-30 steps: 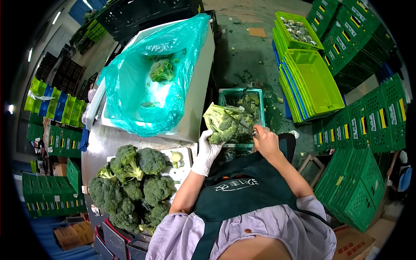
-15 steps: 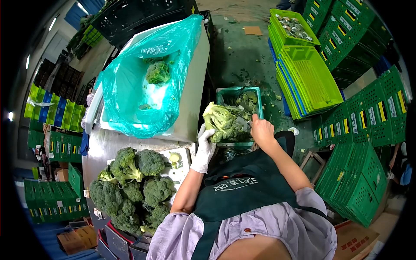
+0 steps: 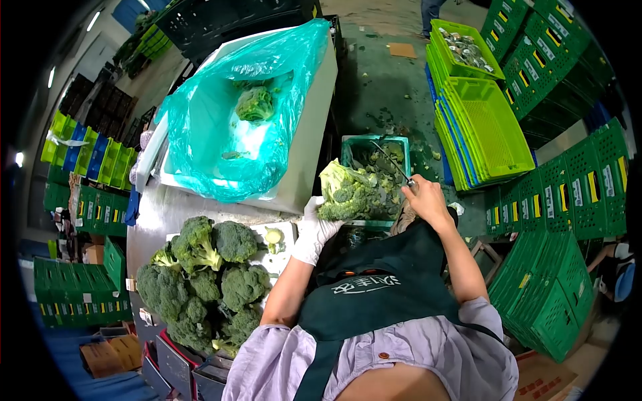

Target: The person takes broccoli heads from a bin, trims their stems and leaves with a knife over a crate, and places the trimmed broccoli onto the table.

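Note:
My left hand (image 3: 317, 228), in a white glove, is wrapped round the lower left side of a broccoli head (image 3: 346, 192) with a pale cut stem. My bare right hand (image 3: 425, 199) grips a knife (image 3: 393, 162), its thin blade pointing up and left, apart from the broccoli. Beneath them is a teal-rimmed crate (image 3: 406, 150) holding green trimmings. At the lower left a pile of broccoli heads (image 3: 200, 287) lies beside a white board (image 3: 284, 252) with a cut stem piece (image 3: 273, 236) on it.
A white box lined with a teal bag (image 3: 194, 134) stands at the upper left, with broccoli inside. Lime green crates (image 3: 485, 127) are stacked to the right, and dark green crates (image 3: 545, 287) beyond. One person's legs (image 3: 431, 15) show at the top, another person (image 3: 618, 271) at the right edge.
The knife has come away from the broccoli; my right hand has moved slightly right and up with it. My left hand still holds the broccoli. A person's legs show more at the top.

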The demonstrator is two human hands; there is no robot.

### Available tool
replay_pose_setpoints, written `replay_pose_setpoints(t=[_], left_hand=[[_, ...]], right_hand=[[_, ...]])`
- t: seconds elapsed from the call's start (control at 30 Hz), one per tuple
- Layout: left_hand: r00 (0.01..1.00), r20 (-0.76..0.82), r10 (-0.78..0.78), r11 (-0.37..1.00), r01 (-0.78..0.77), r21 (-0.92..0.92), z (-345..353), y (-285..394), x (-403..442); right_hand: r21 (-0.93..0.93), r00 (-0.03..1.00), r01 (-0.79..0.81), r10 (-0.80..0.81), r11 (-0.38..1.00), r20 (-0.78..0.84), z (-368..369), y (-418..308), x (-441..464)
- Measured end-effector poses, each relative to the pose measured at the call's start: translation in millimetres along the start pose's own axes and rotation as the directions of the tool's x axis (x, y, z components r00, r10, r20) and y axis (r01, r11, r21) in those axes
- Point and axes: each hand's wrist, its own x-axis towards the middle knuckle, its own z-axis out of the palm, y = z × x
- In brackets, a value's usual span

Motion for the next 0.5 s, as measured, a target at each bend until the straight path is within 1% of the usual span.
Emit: replay_pose_setpoints(t=[0.07,0.13,0.17,0.2,0.23,0.27,0.3,0.37,0.4,0.47,0.5], left_hand=[[1.0,0.014,-0.01,1.0,0.011,-0.005,1,-1,0],[0.999,0.008,-0.05,0.999,0.05,-0.012,1,-1,0],[0.999,0.009,-0.047,0.999,0.047,-0.014,0,0,0],[0.996,0.045,-0.078,0.997,0.079,-0.012,-1,0,-1],[0.991,0.081,-0.108,0.994,0.109,-0.008,-2,2,-2],[0.992,0.079,-0.102,0.995,0.104,-0.011,-3,3,-3],[0.99,0.061,-0.13,0.991,0.132,-0.024,-5,4,-4],[0.984,0.051,-0.172,0.982,0.175,-0.066,-7,5,-5],[0.985,0.05,-0.168,0.983,0.171,-0.071,-7,6,-5],[0.986,0.046,-0.158,0.985,0.154,0.082,2,7,-7],[0.99,0.054,-0.127,0.983,0.119,0.137,7,6,-9]], right_hand=[[0.011,0.999,0.035,-0.034,0.999,-0.018,-6,-8,-8],[0.02,0.986,0.169,-0.169,0.985,0.009,-10,-13,-14],[0.011,0.977,0.213,-0.213,0.977,-0.018,-11,-13,-16],[0.01,0.976,0.217,-0.217,0.976,-0.015,-13,-15,-18],[-0.015,0.972,0.233,-0.234,0.972,-0.011,-15,-17,-20],[-0.04,0.968,0.25,-0.25,0.967,-0.005,-16,-17,-21],[-0.04,0.967,0.254,-0.254,0.966,0.0,-15,-15,-20],[-0.125,0.914,0.398,-0.405,0.909,-0.034,-15,-8,-20],[-0.126,0.913,0.401,-0.407,0.907,-0.028,-16,-7,-19],[-0.229,0.87,0.48,-0.492,0.847,0.004,-18,-5,-17],[-0.23,0.869,0.482,-0.494,0.845,0.005,-21,-4,-16]])
